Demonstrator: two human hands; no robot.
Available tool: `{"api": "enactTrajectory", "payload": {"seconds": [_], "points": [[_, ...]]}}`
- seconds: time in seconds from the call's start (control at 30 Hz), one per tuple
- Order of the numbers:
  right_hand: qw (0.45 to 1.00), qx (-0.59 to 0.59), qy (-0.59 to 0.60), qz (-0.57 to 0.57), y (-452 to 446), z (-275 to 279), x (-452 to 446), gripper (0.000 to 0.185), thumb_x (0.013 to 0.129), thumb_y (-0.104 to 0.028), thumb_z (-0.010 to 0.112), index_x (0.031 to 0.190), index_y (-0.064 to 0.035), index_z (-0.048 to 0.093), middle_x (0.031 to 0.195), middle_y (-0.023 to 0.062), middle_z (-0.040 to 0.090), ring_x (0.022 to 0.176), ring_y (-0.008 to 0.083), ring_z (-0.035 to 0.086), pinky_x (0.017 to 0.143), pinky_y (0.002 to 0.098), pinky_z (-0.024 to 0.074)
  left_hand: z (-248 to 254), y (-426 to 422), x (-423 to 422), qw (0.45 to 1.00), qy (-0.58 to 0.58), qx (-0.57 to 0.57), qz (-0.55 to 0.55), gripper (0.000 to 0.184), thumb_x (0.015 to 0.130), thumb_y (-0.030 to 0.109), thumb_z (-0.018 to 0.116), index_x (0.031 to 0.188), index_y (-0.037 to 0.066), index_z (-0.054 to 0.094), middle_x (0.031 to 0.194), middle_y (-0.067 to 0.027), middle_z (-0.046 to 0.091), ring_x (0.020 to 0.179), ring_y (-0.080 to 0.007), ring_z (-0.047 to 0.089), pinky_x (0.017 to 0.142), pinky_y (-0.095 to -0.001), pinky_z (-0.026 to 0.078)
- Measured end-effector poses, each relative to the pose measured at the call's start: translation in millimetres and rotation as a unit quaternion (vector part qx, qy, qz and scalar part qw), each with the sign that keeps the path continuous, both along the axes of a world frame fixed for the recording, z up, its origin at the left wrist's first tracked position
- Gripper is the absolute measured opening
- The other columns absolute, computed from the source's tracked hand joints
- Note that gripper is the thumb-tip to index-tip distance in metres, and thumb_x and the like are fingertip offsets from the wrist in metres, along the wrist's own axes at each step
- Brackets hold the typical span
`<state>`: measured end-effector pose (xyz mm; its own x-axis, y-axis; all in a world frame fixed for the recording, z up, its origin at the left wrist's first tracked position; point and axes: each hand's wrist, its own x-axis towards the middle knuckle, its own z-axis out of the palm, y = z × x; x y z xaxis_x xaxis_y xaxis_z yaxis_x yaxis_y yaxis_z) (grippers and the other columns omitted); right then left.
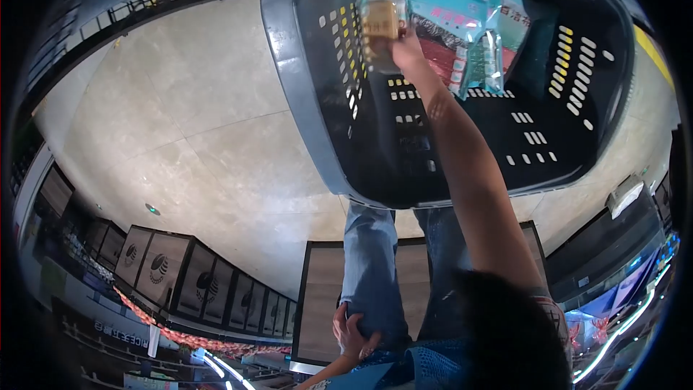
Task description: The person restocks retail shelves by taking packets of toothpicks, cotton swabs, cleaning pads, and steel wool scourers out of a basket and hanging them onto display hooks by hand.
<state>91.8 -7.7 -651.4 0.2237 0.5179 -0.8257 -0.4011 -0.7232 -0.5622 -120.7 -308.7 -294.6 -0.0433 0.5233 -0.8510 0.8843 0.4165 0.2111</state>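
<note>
My right hand [408, 52] reaches down into a large dark plastic basket [303, 94]. Its fingers are closed on the edge of a clear-wrapped package [380, 22] with a tan, printed front, held near the basket's left wall. Just right of it lie light-blue plastic packets [451, 0] with pink lettering and some dark and reddish contents. A clear, narrow pack [492, 61] rests on top of them. Down at the lower left, my left hand [350, 332] lies against my jeans [372, 267], fingers apart, holding nothing.
Pale floor tiles [188, 130] stretch left of the basket. Dark-framed cabinets [162, 267] with round logos run along the lower left. A red garland [180, 332] hangs beyond them. Metal racks [162, 0] stand at the upper left.
</note>
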Motion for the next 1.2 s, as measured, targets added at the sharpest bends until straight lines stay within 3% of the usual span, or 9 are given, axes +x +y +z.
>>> {"api": "enactTrajectory", "payload": {"seconds": [0.2,0.53,0.7,0.77,0.83,0.93,1.0,1.03,1.2], "points": [[0.981,0.093,0.148,0.082,-44,93,53,0.039,0.064,-0.008,0.058,0.1,0.0021,0.045,0.094,0.0094,0.052,0.084,0.0167,0.051,0.074,0.0275,0.0397,10,12,17,0.999,0.003,-0.051,-0.001,0.051,0.053,0.029,0.06,0.096,0.011,0.039,0.113,-0.0148,0.027,0.106,-0.033,0.025,0.084,-0.0451,0.022],[0.934,0.159,0.318,0.037,-162,454,133,0.054,0.057,0.003,0.06,0.106,0.0015,0.039,0.101,0.011,0.049,0.093,0.0212,0.048,0.08,0.0335,0.0389,31,23,42,0.999,-0.007,0.008,-0.045,0.044,0.065,0.03,0.051,0.105,0.015,0.04,0.114,-0.0124,0.034,0.104,-0.0291,0.033,0.082,-0.0418,0.032],[0.891,0.269,0.366,-0.011,-211,561,122,0.062,0.052,0.003,0.062,0.109,0.0006,0.037,0.102,0.0132,0.049,0.091,0.0249,0.049,0.08,0.0384,0.0388,36,62,60,0.987,-0.104,0.026,-0.119,0.034,0.072,0.03,0.045,0.099,0.009,0.045,0.1,-0.0112,0.048,0.096,-0.0233,0.043,0.08,-0.037,0.034],[0.854,0.253,0.454,0.003,-219,569,113,0.058,0.056,0.002,0.061,0.109,0.0009,0.037,0.101,0.0136,0.049,0.09,0.0248,0.05,0.079,0.0379,0.0398,64,79,82,0.922,-0.379,0.031,0.076,0.032,0.077,0.029,0.04,0.097,0.005,0.046,0.092,-0.0084,0.052,0.089,-0.0194,0.048,0.078,-0.033,0.036],[0.862,0.246,0.442,0.031,-225,569,107,0.055,0.057,0.003,0.06,0.108,0.001,0.038,0.101,0.0138,0.049,0.09,0.0244,0.05,0.078,0.0372,0.0406,103,100,104,0.844,-0.486,-0.065,0.218,0.039,0.082,0.034,0.031,0.104,0.005,0.042,0.093,-0.0062,0.052,0.09,-0.0173,0.047,0.079,-0.0301,0.035],[0.897,0.258,0.358,0.037,-216,576,98,0.05,0.063,0.006,0.054,0.109,-0.0016,0.036,0.1,0.0126,0.049,0.09,0.0234,0.05,0.076,0.0355,0.0425,271,132,148,0.795,-0.434,-0.114,0.408,0.049,0.082,0.043,0.024,0.112,0.006,0.035,0.101,-0.0069,0.048,0.096,-0.0179,0.044,0.082,-0.0277,0.033],[0.921,0.253,0.288,0.074,-209,593,94,0.052,0.064,0.005,0.054,0.111,-0.004,0.033,0.101,0.0119,0.048,0.092,0.0232,0.049,0.076,0.0353,0.0424,249,152,134,0.472,-0.788,-0.336,0.209,0.055,0.081,0.047,0.017,0.118,0.006,0.026,0.111,-0.0076,0.04,0.103,-0.0174,0.038,0.086,-0.0266,0.03],[0.917,0.245,0.31,0.058,-207,596,94,0.05,0.064,0.005,0.053,0.11,-0.0031,0.034,0.101,0.0124,0.048,0.091,0.024,0.049,0.076,0.0362,0.0425,274,139,142,0.736,-0.594,-0.173,0.276,0.051,0.083,0.041,0.024,0.12,0.007,0.022,0.114,-0.0077,0.037,0.105,-0.0158,0.037,0.084,-0.0264,0.032],[0.919,0.251,0.299,0.052,-198,599,90,0.048,0.065,0.003,0.052,0.109,-0.0032,0.034,0.101,0.012,0.047,0.093,0.0235,0.048,0.079,0.0354,0.04,261,154,136,0.744,-0.607,-0.129,0.248,0.044,0.081,0.021,0.038,0.119,0.006,0.022,0.115,-0.0081,0.036,0.101,-0.0172,0.041,0.08,-0.0295,0.037]]}}
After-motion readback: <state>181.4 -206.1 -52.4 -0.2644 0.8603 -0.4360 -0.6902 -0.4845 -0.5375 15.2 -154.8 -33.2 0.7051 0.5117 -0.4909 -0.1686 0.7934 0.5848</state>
